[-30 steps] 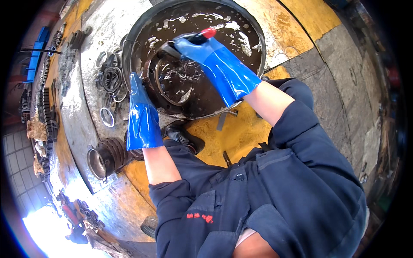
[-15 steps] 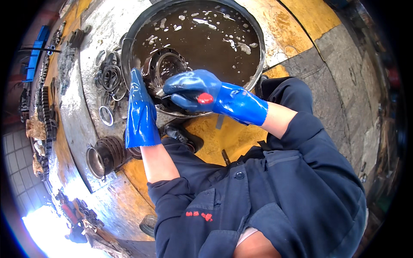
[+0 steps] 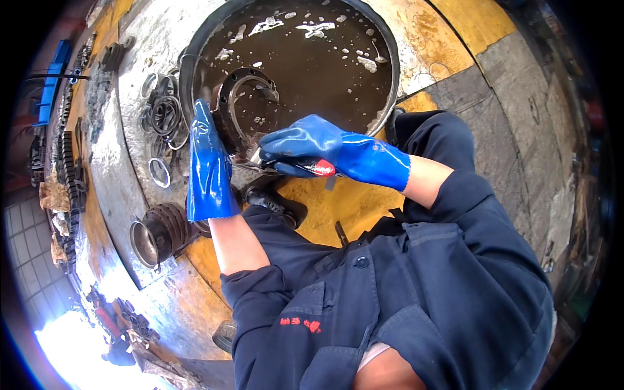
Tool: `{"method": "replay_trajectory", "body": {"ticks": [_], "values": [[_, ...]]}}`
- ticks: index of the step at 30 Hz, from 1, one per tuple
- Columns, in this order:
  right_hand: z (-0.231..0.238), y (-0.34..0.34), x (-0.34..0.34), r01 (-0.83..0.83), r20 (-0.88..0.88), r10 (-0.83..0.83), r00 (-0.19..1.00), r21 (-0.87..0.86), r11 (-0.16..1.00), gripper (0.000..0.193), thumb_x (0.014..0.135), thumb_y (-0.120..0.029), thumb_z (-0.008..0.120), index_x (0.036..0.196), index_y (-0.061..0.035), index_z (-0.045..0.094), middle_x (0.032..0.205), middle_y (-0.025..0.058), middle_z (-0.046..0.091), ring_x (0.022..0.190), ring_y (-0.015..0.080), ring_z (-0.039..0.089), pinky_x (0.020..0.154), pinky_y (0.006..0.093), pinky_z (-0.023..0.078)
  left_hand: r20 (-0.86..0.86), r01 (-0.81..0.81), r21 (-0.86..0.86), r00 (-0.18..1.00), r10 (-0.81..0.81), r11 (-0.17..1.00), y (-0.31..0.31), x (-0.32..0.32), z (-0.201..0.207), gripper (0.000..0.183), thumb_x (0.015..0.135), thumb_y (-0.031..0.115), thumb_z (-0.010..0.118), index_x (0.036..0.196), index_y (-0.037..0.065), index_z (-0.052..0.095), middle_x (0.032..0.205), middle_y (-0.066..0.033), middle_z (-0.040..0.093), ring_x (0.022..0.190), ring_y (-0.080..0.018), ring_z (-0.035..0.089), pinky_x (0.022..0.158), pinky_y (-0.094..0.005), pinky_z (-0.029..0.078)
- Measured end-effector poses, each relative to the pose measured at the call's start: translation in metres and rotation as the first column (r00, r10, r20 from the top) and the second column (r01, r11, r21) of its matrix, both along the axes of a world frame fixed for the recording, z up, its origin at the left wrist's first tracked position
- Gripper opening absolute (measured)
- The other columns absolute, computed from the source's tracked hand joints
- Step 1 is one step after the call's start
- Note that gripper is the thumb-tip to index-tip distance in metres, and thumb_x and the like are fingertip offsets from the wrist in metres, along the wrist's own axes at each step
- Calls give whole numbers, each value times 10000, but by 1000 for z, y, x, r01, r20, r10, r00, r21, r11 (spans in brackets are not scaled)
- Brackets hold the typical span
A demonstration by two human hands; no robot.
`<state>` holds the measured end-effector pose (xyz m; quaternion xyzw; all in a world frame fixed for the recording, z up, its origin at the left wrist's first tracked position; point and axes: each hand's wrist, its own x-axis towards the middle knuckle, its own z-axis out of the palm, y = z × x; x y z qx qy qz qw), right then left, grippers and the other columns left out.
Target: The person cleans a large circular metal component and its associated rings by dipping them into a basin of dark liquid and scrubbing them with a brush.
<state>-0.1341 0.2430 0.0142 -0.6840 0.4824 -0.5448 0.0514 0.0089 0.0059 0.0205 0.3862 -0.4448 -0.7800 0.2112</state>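
Observation:
A dark metal ring with bolt holes around its flange (image 3: 224,101) stands tilted in a round black tub (image 3: 390,55) of murky brown liquid, partly under the surface. My left hand (image 3: 209,162), in a blue rubber glove, grips the ring's left side at the tub's near-left rim; its thumb is hidden. My right hand (image 3: 305,146), gloved the same, is closed around a brush (image 3: 323,168) with a red handle. The brush's metal band and bristles point left, against the ring's near edge. Foam patches float on the liquid.
Left of the tub lie several loose metal rings (image 3: 166,117) and a single ring (image 3: 159,172). A ribbed metal cylinder (image 3: 156,237) stands nearer. My boot (image 3: 276,205) is below the tub. A blue metal piece (image 3: 55,81) is at far left.
The ring has tilted and sunk lower, with liquid now inside it. My right hand and the brush have shifted slightly right and down. My left hand has barely moved.

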Motion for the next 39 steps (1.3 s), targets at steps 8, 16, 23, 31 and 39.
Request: {"method": "replay_trajectory", "body": {"ticks": [8,16,23,31,39], "values": [[-25,0,-31,-135,-252,245,936,386,913,541,743,-164,810,1273,-187,706,1302,68,730,934,353,752,727,436,606,-1,-2,7,1000,2,1000,-3,10,-2,884,1022,778,480,1484,38,618,1302,-166,738,1096,-323,742,1008,-464,601],[-26,13,-45,391,7,-497,868,608,691,141,928,-269,742,980,-154,806,954,101,796,886,295,781,808,388,634,-45,64,17,997,-63,998,-20,-8,-16,905,1016,799,472,1486,41,618,1297,-165,742,1093,-327,742,1011,-471,600],[91,-47,-38,239,342,-573,745,666,707,259,980,-307,652,882,-86,746,716,27,704,685,137,702,689,315,559,31,105,-22,994,-104,994,-27,-21,-25,898,1016,808,467,1453,45,646,1282,-162,748,1080,-311,733,1009,-456,585],[91,-52,13,582,146,-610,779,194,790,164,891,-264,801,988,-135,829,920,110,805,843,274,790,779,369,643,5,71,14,997,-71,997,0,-42,-22,798,1048,756,483,1316,57,761,1228,-135,770,1025,-233,700,975,-369,541],[71,27,60,469,-120,-462,879,32,883,246,869,-47,831,1112,-54,794,1008,153,800,883,314,798,787,383,652,-48,75,55,996,-72,996,9,-48,-29,755,1034,728,538,1316,59,747,1227,-131,769,1037,-248,715,971,-387,565]]}}
